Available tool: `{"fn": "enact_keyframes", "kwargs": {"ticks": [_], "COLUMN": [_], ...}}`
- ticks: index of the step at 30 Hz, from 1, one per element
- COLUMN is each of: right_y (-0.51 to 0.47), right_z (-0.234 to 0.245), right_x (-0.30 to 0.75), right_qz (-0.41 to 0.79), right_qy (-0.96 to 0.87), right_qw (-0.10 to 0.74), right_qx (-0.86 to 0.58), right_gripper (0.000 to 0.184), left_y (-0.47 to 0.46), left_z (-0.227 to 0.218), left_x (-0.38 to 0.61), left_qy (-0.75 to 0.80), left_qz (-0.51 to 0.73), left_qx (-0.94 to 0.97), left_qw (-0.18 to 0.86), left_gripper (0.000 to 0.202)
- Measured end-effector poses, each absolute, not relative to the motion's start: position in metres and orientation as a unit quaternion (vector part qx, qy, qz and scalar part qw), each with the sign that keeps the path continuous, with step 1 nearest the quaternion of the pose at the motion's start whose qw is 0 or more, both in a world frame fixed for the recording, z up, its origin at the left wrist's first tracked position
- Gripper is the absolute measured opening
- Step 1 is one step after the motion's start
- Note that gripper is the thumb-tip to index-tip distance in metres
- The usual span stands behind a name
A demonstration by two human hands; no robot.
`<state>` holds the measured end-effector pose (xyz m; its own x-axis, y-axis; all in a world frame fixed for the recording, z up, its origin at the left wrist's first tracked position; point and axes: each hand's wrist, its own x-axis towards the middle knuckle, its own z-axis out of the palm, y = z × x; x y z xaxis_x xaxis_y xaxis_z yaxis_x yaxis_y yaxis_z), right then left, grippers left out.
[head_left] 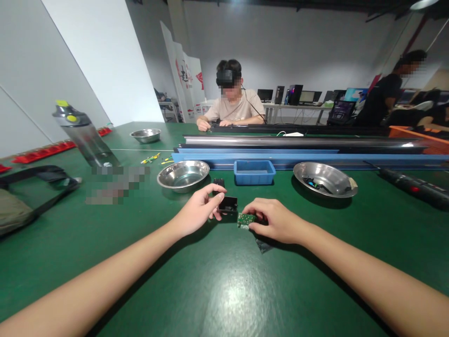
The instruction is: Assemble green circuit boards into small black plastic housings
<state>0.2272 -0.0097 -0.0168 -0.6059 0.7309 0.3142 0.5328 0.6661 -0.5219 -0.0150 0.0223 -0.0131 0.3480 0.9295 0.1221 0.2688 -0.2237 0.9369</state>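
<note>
My left hand [200, 208] grips a small black plastic housing [228, 205] by its left side, its open face towards me. Just right of it, my right hand [275, 219] pinches a green circuit board [245, 220] between thumb and fingers. The board is close to the housing's lower right corner; whether they touch I cannot tell. Behind my left fingers stands another black part [219, 182]. A flat dark piece [264, 245] lies on the green table [224, 281] below my right hand, partly hidden by it.
Beyond my hands stand a metal bowl [183, 177], a blue bin [255, 173] and another metal bowl [324, 180] with small dark parts. Long profiles [301, 142] lie behind them. A bottle [84, 133] stands left, a black electric screwdriver [414, 186] lies right. A person [233, 103] sits opposite.
</note>
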Motion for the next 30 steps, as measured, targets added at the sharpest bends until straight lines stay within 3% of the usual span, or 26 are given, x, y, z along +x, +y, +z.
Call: {"fn": "enact_keyframes", "kwargs": {"ticks": [10,17,19,23,30], "right_y": [0.012,0.012,0.012,0.010,0.008], "right_z": [-0.028,-0.026,-0.025,-0.022,-0.020], "right_x": [0.243,0.242,0.242,0.241,0.240], "right_qz": [0.304,0.207,0.197,0.190,0.152], "right_qy": [-0.741,-0.784,-0.789,-0.799,-0.824], "right_qw": [0.369,0.326,0.319,0.295,0.257], "right_qx": [-0.471,-0.485,-0.487,-0.488,-0.482], "right_gripper": [0.023,0.021,0.021,0.022,0.027], "left_y": [0.021,0.020,0.019,0.020,0.017], "left_z": [-0.006,-0.007,-0.008,-0.008,-0.007], "left_x": [-0.017,-0.020,-0.020,-0.018,-0.019], "left_qy": [0.416,0.390,0.394,0.401,0.362], "left_qz": [0.247,0.187,0.188,0.231,0.325], "left_qx": [0.850,0.887,0.887,0.873,0.865], "left_qw": [0.211,0.163,0.151,0.156,0.119], "left_gripper": [0.039,0.045,0.039,0.023,0.028]}}
